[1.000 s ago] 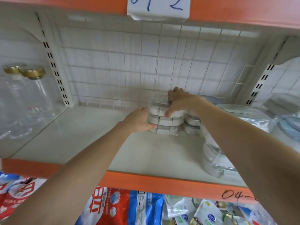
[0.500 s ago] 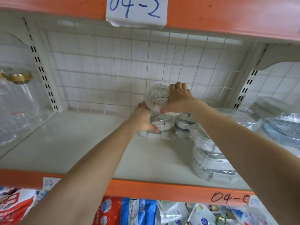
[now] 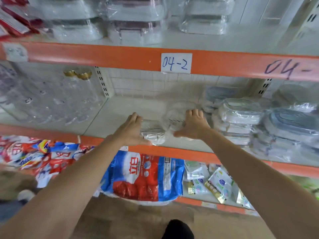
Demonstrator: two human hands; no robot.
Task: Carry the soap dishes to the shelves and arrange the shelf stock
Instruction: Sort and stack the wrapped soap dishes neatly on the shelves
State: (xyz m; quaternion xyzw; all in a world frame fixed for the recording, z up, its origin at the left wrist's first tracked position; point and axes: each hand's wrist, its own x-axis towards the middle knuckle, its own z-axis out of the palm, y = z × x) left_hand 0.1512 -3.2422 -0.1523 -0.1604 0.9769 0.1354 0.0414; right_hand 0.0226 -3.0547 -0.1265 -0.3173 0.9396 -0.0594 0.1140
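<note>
While both your arms reach onto the middle shelf [image 3: 120, 109], your left hand [image 3: 132, 131] lies flat against the left side of a wrapped soap dish [image 3: 151, 129], fingers straight and together, thumb low near the shelf's orange front edge; pressing, not curled round it. Your right hand [image 3: 193, 124] rests on a second wrapped soap dish pack [image 3: 177, 114] just right of the first, fingers extended over its right side, thumb spread out toward the left; no clear curl, so it reads as an open touch. The two packs touch or nearly touch, motion blur makes it hard to tell. Both sit near the front of the shelf, left of a stack of wrapped grey-lidded containers [image 3: 240, 118]. More wrapped containers [image 3: 291, 125] fill the far right. Clear glass bottles with gold caps [image 3: 77, 74] stand in the bay to the left. A paper label reading 04-2 [image 3: 176, 63] is stuck on the orange rail above. Below, a blue and red detergent bag [image 3: 143, 176] lies beside small sachets [image 3: 212, 183].
</note>
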